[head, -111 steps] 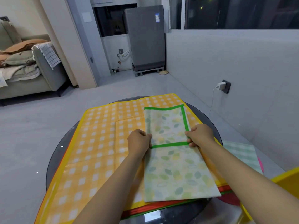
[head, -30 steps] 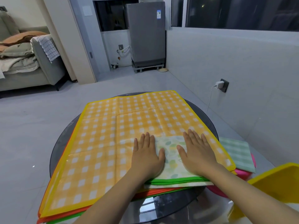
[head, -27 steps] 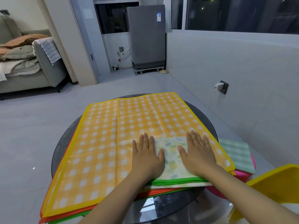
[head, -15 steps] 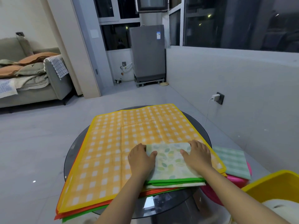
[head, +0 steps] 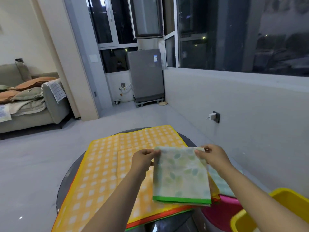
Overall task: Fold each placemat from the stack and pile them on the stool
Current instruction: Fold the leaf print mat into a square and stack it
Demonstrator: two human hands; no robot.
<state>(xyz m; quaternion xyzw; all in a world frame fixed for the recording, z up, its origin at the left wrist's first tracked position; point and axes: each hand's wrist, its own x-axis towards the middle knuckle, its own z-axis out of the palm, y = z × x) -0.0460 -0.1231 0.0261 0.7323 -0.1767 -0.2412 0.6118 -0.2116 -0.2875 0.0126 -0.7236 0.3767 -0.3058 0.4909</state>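
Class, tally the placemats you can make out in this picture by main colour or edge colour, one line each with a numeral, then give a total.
Leaf-print, held by left hand and right hand: 1
Orange check: 1
Red-orange edge: 1
Green edge at stack bottom: 1
Green check, folded on stool: 1
Total: 5

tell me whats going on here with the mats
A person is folding placemats at a round glass table. Both hands pinch the top corners of a folded leaf-print placemat, the left hand at one corner and the right hand at the other, holding it up over the stack. An orange checked placemat tops the unfolded stack. A folded green checked one already lies on the pink stool to the right.
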